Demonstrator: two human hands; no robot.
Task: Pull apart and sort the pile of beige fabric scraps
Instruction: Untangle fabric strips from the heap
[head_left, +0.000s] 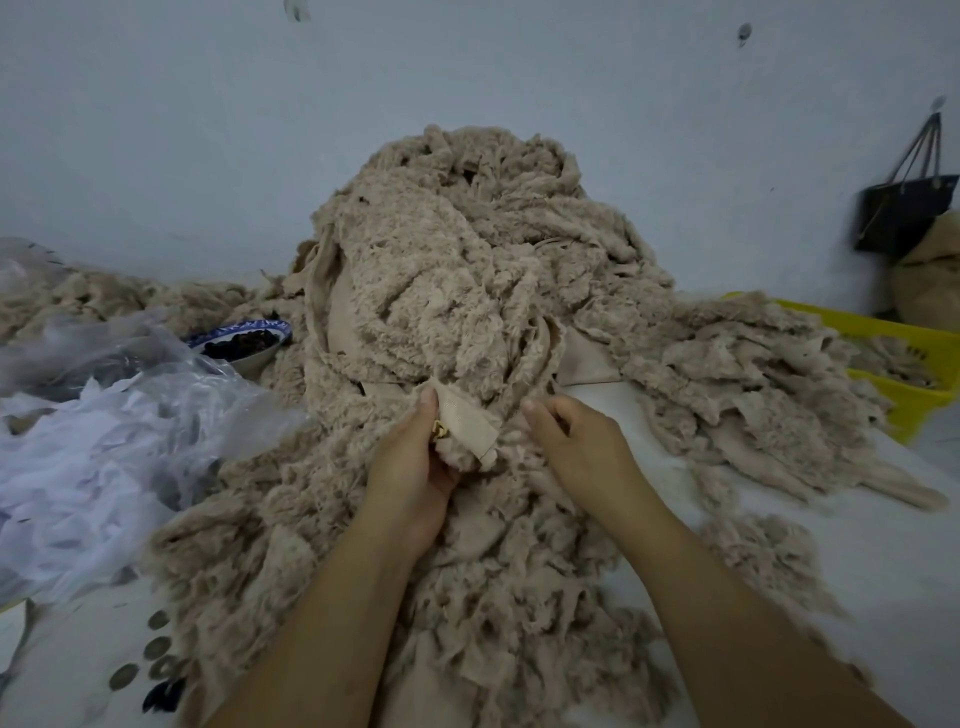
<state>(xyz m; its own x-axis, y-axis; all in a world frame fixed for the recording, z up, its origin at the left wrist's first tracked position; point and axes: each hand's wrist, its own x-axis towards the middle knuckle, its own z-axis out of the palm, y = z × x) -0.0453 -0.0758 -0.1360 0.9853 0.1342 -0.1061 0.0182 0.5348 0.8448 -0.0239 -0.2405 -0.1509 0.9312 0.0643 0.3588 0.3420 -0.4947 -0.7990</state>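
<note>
A tall pile of fluffy beige fabric scraps (457, 270) fills the middle of the table and spills toward me. My left hand (410, 457) grips one scrap (465, 423) at the foot of the pile, its smooth backing turned up, thumb on its upper edge. My right hand (576, 441) sits just right of that scrap with its fingers curled into the fluffy fabric, and I cannot tell what they hold. A lower heap of scraps (743, 374) lies to the right, and more scraps (104, 296) lie at the far left.
Crumpled clear plastic bags (104, 415) cover the left side. A blue-and-white bowl (244, 340) with dark contents stands behind them. Yellow crates (904, 358) hold scraps at the right edge. A black bag (904, 208) hangs on the wall. Bare white table (852, 561) shows at the right.
</note>
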